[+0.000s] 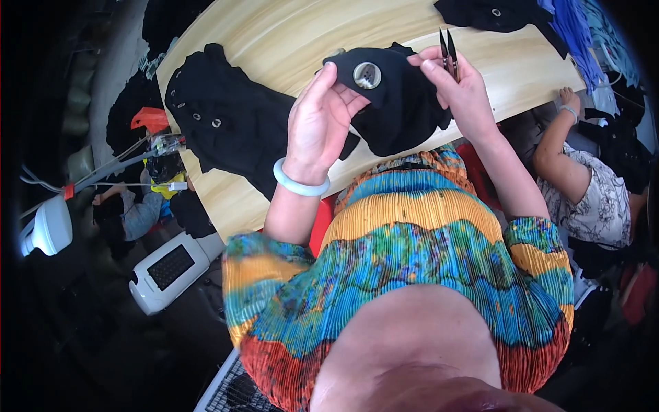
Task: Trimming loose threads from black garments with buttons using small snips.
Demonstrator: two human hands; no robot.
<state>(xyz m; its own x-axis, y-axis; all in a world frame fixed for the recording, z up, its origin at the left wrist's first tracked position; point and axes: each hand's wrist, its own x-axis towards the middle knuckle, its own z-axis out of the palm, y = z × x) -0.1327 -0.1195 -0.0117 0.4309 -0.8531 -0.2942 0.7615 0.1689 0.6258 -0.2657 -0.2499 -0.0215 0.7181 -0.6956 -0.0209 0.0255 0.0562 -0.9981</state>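
A piece of black garment [405,127] with a large, shiny four-hole button [367,75] is held up above the table. My left hand [319,117] grips its left edge, the thumb lying just left of the button. At the garment's upper right, the thumb and forefinger of my right hand [463,89] are at the cloth. The same hand carries small dark thread snips [448,51], their two pointed blades upward and slightly apart. Farther left on the table lies another black garment part [240,123] with several smaller buttons along its edge.
The light wooden table [274,31] bears one more black garment [480,14] at the far right, beside blue cloth [573,31]. A co-worker's arm [566,117] rests at the right table edge. At the left stand a white lamp [51,226] and a white machine [168,271].
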